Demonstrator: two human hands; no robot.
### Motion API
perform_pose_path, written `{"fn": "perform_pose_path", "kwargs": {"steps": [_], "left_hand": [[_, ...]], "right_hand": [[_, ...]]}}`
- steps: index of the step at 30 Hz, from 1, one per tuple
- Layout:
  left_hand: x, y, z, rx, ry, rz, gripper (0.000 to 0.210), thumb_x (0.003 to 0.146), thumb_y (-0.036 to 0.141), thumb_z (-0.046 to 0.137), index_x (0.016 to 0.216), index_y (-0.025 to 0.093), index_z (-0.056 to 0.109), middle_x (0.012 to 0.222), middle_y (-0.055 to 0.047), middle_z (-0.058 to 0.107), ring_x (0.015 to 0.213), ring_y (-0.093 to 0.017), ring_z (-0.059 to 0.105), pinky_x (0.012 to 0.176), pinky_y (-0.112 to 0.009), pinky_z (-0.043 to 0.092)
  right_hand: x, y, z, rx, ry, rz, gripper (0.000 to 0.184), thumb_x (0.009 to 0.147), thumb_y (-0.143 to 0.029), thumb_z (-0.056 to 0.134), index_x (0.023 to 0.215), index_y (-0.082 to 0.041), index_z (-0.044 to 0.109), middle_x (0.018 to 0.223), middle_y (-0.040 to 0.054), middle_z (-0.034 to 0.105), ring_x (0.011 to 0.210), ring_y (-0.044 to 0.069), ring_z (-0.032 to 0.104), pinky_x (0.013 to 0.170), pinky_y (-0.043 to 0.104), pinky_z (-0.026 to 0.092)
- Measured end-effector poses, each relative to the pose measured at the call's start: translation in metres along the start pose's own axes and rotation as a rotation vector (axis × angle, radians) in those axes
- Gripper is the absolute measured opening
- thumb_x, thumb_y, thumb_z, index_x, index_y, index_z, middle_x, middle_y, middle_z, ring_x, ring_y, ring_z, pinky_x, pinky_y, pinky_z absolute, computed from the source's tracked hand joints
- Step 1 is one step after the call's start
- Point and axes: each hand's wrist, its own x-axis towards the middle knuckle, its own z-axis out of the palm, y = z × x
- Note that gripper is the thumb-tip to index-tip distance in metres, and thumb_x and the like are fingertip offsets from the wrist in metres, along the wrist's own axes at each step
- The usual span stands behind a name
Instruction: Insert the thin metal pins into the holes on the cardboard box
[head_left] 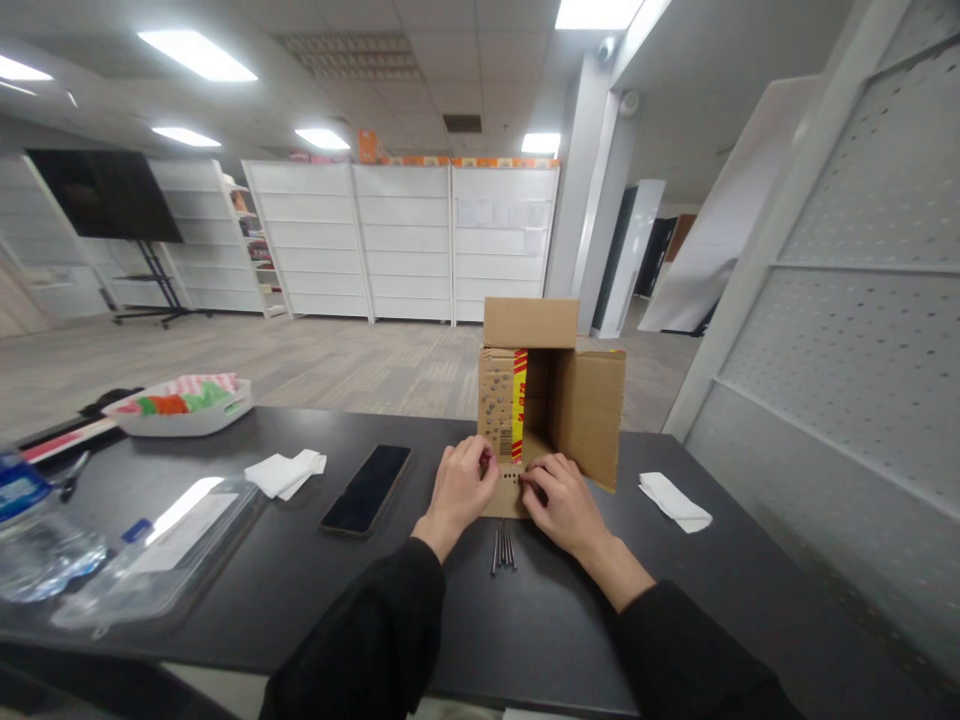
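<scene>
A cardboard box stands on the table with its flaps spread out. Its left flap has several small grey dots on it, perhaps nail heads. Rows of dark holes run across the lower flap, which reaches toward me. My left hand is at that flap's left side, fingers curled in and closed; whatever is in them is hidden. At the right end of the holes, my right hand pinches with its fingertips, and what they hold is too small to make out. Several long metal nails lie just below the flap, between my wrists.
Left of my hands lie a phone and folded white tissues. Farther left are a clear plastic case, a water bottle and a white tray. Another tissue is at the right, near a perforated panel.
</scene>
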Motion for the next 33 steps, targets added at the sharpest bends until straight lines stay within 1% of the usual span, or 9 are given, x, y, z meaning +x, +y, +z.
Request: {"fn": "perform_pose_path", "kwargs": {"steps": [6,14,19,25,33], "left_hand": [[0.0,-0.002,0.001,-0.011,0.016,0.009,0.006,0.086,0.014,0.053,0.084,0.02,0.051,0.079,0.001,0.063,0.073,-0.015,0.059,0.075,-0.031,0.035],[0.001,-0.001,0.001,-0.014,0.02,0.005,0.007,0.086,0.014,0.052,0.085,0.021,0.051,0.078,0.002,0.063,0.073,-0.015,0.059,0.075,-0.031,0.035],[0.002,-0.002,0.0,-0.008,0.018,0.011,0.006,0.086,0.015,0.053,0.084,0.021,0.051,0.078,0.001,0.063,0.073,-0.015,0.059,0.075,-0.031,0.036],[0.002,-0.004,0.002,-0.007,0.016,0.008,0.006,0.086,0.015,0.053,0.084,0.021,0.051,0.078,0.001,0.064,0.073,-0.015,0.059,0.075,-0.031,0.037],[0.004,0.001,0.001,-0.022,0.032,0.015,0.006,0.085,0.015,0.053,0.083,0.021,0.051,0.077,0.002,0.063,0.071,-0.015,0.058,0.075,-0.031,0.037]], "right_hand": [[0.0,-0.003,-0.004,-0.036,-0.038,0.025,0.013,0.089,-0.013,0.054,0.086,-0.019,0.066,0.09,0.0063,0.065,0.089,0.022,0.055,0.081,0.036,0.04],[0.002,-0.002,-0.005,-0.092,-0.065,0.102,0.014,0.091,-0.015,0.053,0.088,-0.019,0.065,0.091,0.0068,0.064,0.09,0.023,0.053,0.079,0.035,0.037],[0.003,-0.003,-0.005,-0.113,-0.095,0.123,0.013,0.092,-0.016,0.052,0.089,-0.019,0.064,0.09,0.0066,0.062,0.09,0.023,0.053,0.078,0.034,0.037],[0.005,-0.006,-0.005,-0.129,-0.141,0.151,0.011,0.09,-0.013,0.053,0.088,-0.019,0.062,0.092,0.0069,0.062,0.091,0.024,0.054,0.078,0.034,0.037],[0.009,-0.011,-0.006,-0.164,-0.173,0.197,0.01,0.087,-0.012,0.053,0.087,-0.019,0.059,0.093,0.0062,0.062,0.092,0.023,0.054,0.078,0.034,0.036]]}}
